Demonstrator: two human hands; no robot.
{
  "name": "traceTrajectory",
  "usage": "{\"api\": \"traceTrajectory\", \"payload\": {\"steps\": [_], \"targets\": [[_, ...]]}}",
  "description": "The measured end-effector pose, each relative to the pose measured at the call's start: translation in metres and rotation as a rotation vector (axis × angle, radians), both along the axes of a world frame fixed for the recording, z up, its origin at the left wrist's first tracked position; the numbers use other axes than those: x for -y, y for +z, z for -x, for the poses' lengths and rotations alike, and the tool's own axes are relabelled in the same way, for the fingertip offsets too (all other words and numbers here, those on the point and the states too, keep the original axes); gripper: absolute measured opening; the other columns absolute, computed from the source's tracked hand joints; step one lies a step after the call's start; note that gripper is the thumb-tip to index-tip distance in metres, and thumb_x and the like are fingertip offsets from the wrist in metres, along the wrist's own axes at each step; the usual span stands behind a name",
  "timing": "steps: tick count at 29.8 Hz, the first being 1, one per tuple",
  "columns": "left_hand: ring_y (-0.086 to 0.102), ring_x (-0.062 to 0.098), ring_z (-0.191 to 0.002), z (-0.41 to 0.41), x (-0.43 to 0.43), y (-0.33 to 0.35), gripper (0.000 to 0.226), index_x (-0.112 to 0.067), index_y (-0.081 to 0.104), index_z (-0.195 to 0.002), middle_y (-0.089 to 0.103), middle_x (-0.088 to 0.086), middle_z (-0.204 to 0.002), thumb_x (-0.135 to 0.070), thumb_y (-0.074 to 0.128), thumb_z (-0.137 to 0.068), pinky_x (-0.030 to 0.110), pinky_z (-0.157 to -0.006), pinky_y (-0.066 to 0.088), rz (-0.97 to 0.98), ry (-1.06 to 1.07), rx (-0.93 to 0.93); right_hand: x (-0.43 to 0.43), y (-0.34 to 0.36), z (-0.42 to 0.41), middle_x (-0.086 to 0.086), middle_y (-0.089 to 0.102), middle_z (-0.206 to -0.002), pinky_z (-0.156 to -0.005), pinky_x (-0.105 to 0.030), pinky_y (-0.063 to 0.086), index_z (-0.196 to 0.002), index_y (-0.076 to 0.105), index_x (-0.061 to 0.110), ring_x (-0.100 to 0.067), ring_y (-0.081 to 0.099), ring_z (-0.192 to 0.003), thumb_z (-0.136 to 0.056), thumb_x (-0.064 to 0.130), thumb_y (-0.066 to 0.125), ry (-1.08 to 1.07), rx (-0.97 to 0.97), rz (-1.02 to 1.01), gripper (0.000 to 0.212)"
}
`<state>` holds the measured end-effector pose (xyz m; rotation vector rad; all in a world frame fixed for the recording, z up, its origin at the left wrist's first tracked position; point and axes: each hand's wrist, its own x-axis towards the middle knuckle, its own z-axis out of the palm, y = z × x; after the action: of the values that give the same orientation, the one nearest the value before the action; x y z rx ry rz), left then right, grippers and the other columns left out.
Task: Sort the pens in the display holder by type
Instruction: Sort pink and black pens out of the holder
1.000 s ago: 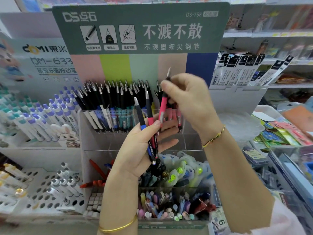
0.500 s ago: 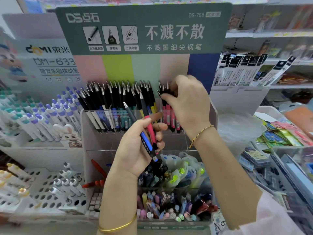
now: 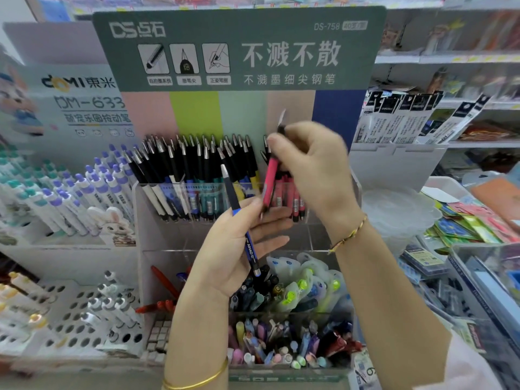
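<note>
A clear acrylic display holder (image 3: 140,209) stands under a green sign, its top tier packed with black-capped pens (image 3: 197,170) whose barrels are white, blue, teal, yellow and pink. My left hand (image 3: 233,249) is palm-up in front of it, gripping a blue pen (image 3: 242,220) that leans up to the left. My right hand (image 3: 312,167) pinches a pink pen (image 3: 270,181) by its black top, lifted above my left fingers beside the pink pens (image 3: 295,204) at the tier's right end. The hand is motion-blurred.
Lower tiers hold dark pens and highlighters (image 3: 295,288) and pastel pens (image 3: 281,344). A white rack of purple- and teal-capped pens (image 3: 70,198) stands left, a perforated tray (image 3: 73,313) below it. Boxed refills (image 3: 408,119) and card packets (image 3: 467,223) lie right.
My right hand placed one pink pen in the right end of the top tier, then pulled a second pink pen out of my left hand. My left hand now holds only the blue pen.
</note>
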<state>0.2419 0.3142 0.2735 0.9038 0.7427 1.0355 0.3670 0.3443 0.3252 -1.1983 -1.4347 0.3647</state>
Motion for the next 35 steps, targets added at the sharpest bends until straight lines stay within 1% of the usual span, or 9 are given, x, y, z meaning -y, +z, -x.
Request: {"api": "traceTrajectory", "payload": {"steps": [3, 6, 12, 16, 22, 25, 28, 31, 35], "targets": [[0.065, 0.016, -0.060, 0.005, -0.001, 0.000, 0.026, -0.010, 0.061, -0.109, 0.071, 0.006, -0.081, -0.027, 0.044, -0.099, 0.023, -0.043, 0.049, 0.021, 0.112, -0.094, -0.006, 0.011, -0.005, 0.008, 0.061, -0.077, -0.073, -0.033, 0.051, -0.089, 0.066, 0.008, -0.013, 0.060, -0.074, -0.088, 0.019, 0.061, -0.206, 0.002, -0.236, 0.012], [0.039, 0.008, -0.042, 0.006, -0.001, -0.001, 0.014, -0.009, 0.054, -0.097, 0.055, 0.001, -0.065, -0.019, 0.045, -0.099, 0.016, -0.032, 0.027, 0.010, 0.129, -0.105, -0.010, 0.007, -0.004, -0.002, 0.065, -0.081, -0.072, -0.031, 0.047, -0.089, 0.066, 0.006, -0.018, 0.059, -0.076, -0.087, 0.019, 0.061, -0.274, 0.141, -0.278, 0.015], [0.046, 0.017, -0.054, 0.005, -0.001, -0.003, 0.028, -0.013, 0.039, -0.091, 0.054, 0.011, -0.074, 0.014, 0.034, -0.085, 0.027, -0.046, 0.036, 0.108, 0.117, 0.002, -0.014, -0.010, 0.000, -0.009, 0.067, -0.084, -0.071, -0.043, 0.050, -0.096, 0.059, 0.004, -0.029, 0.062, -0.080, -0.083, 0.021, 0.070, -0.309, 0.350, -0.093, 0.024], [0.054, 0.018, -0.060, 0.002, 0.000, -0.003, 0.028, -0.013, 0.035, -0.088, 0.057, 0.016, -0.085, 0.014, 0.029, -0.091, 0.027, -0.051, 0.041, 0.103, 0.120, -0.023, -0.011, -0.015, 0.000, -0.008, 0.061, -0.093, -0.066, -0.032, 0.038, -0.089, 0.054, 0.010, -0.028, 0.054, -0.089, -0.083, 0.031, 0.068, -0.428, 0.511, 0.019, 0.027], [0.063, 0.016, -0.073, 0.004, 0.001, -0.006, 0.023, -0.009, 0.042, -0.086, 0.057, 0.013, -0.095, 0.013, 0.040, -0.094, 0.028, -0.067, 0.055, -0.006, 0.111, -0.034, -0.007, -0.017, -0.007, -0.007, 0.060, -0.097, -0.064, -0.030, 0.032, -0.089, 0.054, 0.014, -0.028, 0.055, -0.092, -0.084, 0.039, 0.065, -0.417, 0.634, 0.239, 0.028], [0.062, 0.016, -0.073, 0.003, 0.002, -0.005, 0.020, -0.008, 0.047, -0.085, 0.052, 0.009, -0.089, 0.010, 0.047, -0.092, 0.034, -0.077, 0.056, -0.054, 0.130, -0.083, 0.001, -0.017, -0.003, -0.003, 0.059, -0.093, -0.064, -0.029, 0.036, -0.090, 0.056, 0.014, -0.023, 0.055, -0.086, -0.086, 0.039, 0.063, -0.421, 0.549, 0.126, 0.026], [0.063, 0.013, -0.069, 0.005, 0.000, -0.006, 0.018, -0.007, 0.049, -0.085, 0.050, 0.008, -0.087, 0.009, 0.053, -0.090, 0.037, -0.082, 0.054, -0.096, 0.182, -0.128, 0.007, -0.013, 0.006, 0.003, 0.061, -0.077, -0.065, -0.031, 0.044, -0.081, 0.066, 0.013, -0.014, 0.055, -0.074, -0.087, 0.037, 0.063, -0.196, 0.399, 0.008, 0.025], [0.066, 0.025, -0.089, 0.009, -0.002, -0.009, 0.013, -0.005, 0.054, -0.095, 0.059, 0.015, -0.094, 0.007, 0.055, -0.090, 0.034, -0.080, 0.055, -0.153, 0.201, -0.163, 0.012, -0.009, 0.016, 0.007, 0.065, -0.075, -0.066, -0.027, 0.051, -0.084, 0.071, 0.012, -0.006, 0.059, -0.069, -0.084, 0.034, 0.067, 0.176, 0.333, 0.212, 0.022], [0.065, 0.030, -0.098, 0.015, -0.003, -0.012, 0.015, -0.006, 0.059, -0.100, 0.063, 0.019, -0.102, 0.004, 0.057, -0.090, 0.032, -0.078, 0.055, -0.172, 0.245, -0.202, 0.007, -0.013, 0.024, -0.003, 0.065, -0.073, -0.062, -0.024, 0.048, -0.083, 0.069, 0.004, -0.008, 0.057, -0.065, -0.084, 0.024, 0.069, 0.276, 0.316, 0.226, 0.020]]}}
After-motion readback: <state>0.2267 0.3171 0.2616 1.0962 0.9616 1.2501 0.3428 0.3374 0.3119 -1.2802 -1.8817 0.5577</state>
